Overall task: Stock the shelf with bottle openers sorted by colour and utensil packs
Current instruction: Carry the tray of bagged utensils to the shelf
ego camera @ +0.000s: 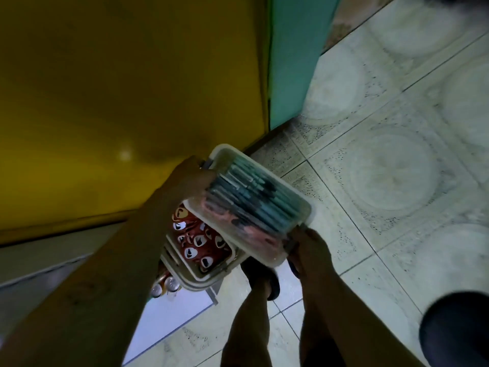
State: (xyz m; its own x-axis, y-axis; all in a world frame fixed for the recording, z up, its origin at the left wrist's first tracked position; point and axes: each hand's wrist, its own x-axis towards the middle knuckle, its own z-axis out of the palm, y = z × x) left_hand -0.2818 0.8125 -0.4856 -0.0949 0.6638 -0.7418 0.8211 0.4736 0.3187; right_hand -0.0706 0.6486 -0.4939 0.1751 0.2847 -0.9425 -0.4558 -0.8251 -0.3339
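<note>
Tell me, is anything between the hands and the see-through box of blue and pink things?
Nothing visible. The left hand and right hand grip the clear rectangular plastic box directly, at opposite ends.

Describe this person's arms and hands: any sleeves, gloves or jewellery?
The left forearm and right forearm are bare as far as the frame shows: no sleeves. The left hand and right hand wear no gloves; I can make out no watch, bracelet or ring, though the picture is dim and blurred.
</note>
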